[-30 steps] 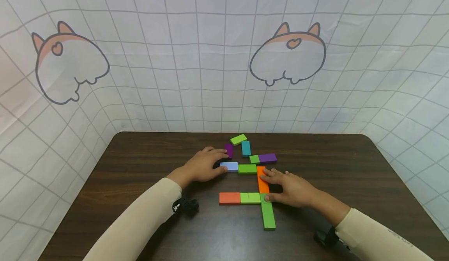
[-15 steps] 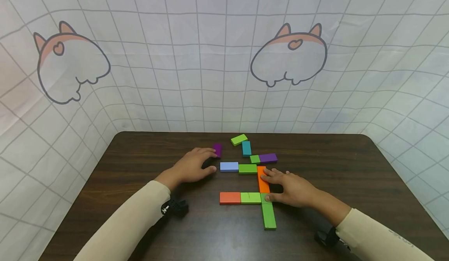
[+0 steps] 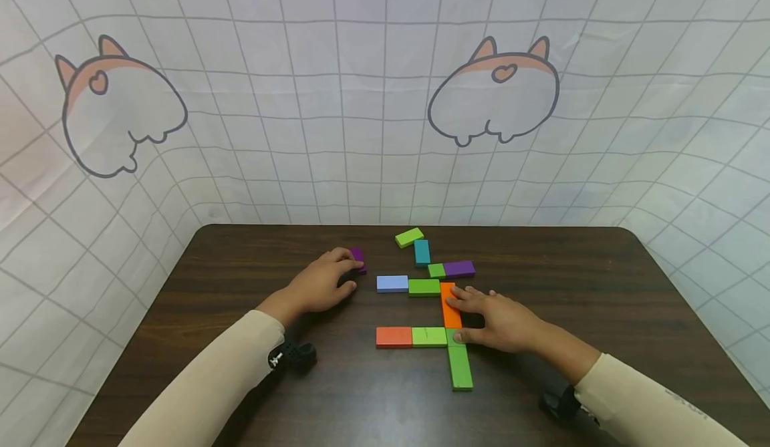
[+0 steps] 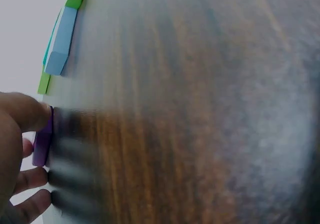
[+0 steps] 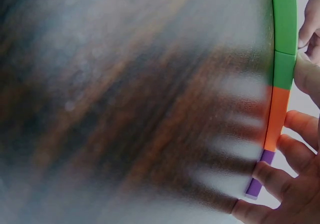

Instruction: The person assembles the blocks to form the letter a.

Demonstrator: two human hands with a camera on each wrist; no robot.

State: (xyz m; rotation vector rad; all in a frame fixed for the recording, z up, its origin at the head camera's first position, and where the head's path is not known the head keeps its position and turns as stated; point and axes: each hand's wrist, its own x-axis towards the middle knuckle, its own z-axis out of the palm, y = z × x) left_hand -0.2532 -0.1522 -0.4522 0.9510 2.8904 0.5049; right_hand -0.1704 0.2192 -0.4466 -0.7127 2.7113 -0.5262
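Observation:
In the head view my left hand point(image 3: 319, 283) has its fingertips on a small purple block point(image 3: 357, 258) at the far left of the group. Its thumb stays apart below the block. The left wrist view catches the purple block point(image 4: 43, 141) beside the thumb and fingers. My right hand point(image 3: 505, 320) lies with spread fingers on the orange block point(image 3: 450, 305), its thumb on a small green block point(image 3: 455, 337). A longer green block point(image 3: 460, 370) continues toward me. Leftward runs a lime block point(image 3: 429, 337), then a red one point(image 3: 394, 338).
Light-blue point(image 3: 392, 284) and green point(image 3: 424, 288) blocks sit end to end above. Farther back are a short green block point(image 3: 436, 271), a violet block point(image 3: 459, 269), a teal block point(image 3: 422, 252) and a tilted lime block point(image 3: 409, 237). A white grid-patterned curtain point(image 3: 361, 133) borders the dark table point(image 3: 240, 260).
My left hand has moved left, and the purple block has slid left with it, away from the teal block. The right hand has stayed on the orange and green blocks.

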